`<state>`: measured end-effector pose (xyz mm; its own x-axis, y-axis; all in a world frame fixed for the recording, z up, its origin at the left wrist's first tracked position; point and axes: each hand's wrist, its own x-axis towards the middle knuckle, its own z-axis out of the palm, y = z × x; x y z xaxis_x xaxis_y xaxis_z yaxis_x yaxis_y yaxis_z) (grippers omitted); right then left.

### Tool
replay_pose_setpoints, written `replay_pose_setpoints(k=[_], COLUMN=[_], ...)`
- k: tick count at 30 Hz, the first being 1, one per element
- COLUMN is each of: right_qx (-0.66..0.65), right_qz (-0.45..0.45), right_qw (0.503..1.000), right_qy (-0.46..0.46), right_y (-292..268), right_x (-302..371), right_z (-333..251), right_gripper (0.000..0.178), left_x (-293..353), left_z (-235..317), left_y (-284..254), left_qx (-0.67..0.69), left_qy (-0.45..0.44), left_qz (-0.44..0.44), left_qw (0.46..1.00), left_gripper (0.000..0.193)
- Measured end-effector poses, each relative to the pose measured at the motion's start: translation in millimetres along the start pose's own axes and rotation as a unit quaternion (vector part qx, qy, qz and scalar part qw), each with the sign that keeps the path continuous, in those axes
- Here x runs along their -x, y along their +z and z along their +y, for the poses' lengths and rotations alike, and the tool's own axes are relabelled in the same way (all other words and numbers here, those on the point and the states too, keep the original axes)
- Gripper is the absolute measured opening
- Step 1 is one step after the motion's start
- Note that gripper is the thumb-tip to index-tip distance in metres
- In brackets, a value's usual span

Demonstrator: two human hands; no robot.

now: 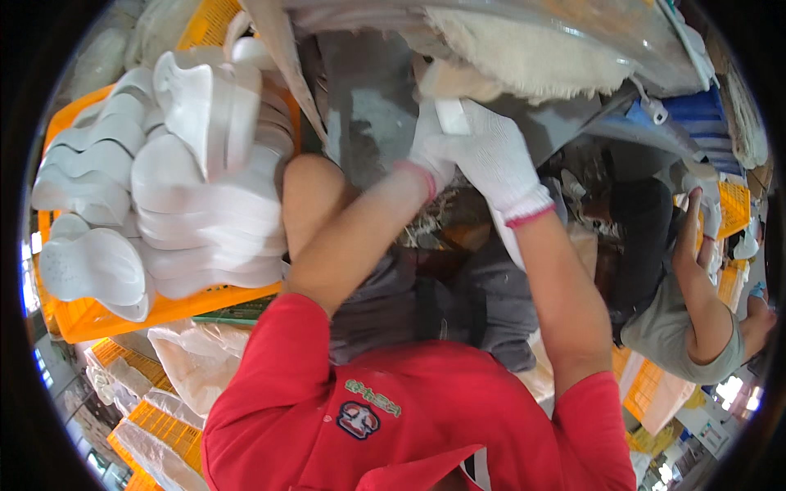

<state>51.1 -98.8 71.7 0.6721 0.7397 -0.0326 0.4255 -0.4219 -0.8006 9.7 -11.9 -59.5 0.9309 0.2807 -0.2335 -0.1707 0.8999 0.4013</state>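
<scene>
Both my hands wear white knit gloves with pink cuffs and meet in front of my lap. Between them is a smooth white piece [453, 117], its flat end showing above the fingers; its full shape is hidden. My left hand [429, 146] is closed on its left side. Wrapped round it from the right is my right hand [498, 151]. A curved white part [508, 239] shows below the right wrist; whether it belongs to the same piece I cannot tell. Just beyond the fingers is a beige, soft-looking pad [460, 83].
On my left, an orange crate [176, 315] holds stacks of glossy white curved pieces [213, 200]. Ragged off-white cloth [532, 53] hangs over the far side. A grey panel [372, 106] stands beyond my hands. At the right, another person [684, 319] sits near more orange crates [734, 204].
</scene>
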Motion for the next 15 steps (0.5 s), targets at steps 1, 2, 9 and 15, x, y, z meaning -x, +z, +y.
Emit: replay_pose_setpoints(k=[1, 2, 9, 15], right_qx=[0.005, 0.011, -0.290, 0.215], right_qz=[-0.036, -0.074, -0.164, -0.010], right_qw=[0.999, 0.995, 0.939, 0.976], right_qy=[0.034, 0.062, 0.081, 0.009], right_y=[-12, -24, -11, 4], right_x=[13, 28, 4, 103], right_z=[-14, -30, 0, -50], right_gripper=[0.039, 0.039, 0.044, 0.067], left_x=[-10, -16, -66, 6], left_z=[5, 8, 28, -4], left_y=[-2, -6, -4, 8], left_qx=[0.015, 0.093, 0.253, 0.168], left_qy=[-0.066, -0.147, 0.003, -0.144], left_qz=[-0.045, -0.095, -0.033, 0.089], left_qw=[0.997, 0.980, 0.967, 0.971], left_gripper=[0.056, 0.056, 0.083, 0.107])
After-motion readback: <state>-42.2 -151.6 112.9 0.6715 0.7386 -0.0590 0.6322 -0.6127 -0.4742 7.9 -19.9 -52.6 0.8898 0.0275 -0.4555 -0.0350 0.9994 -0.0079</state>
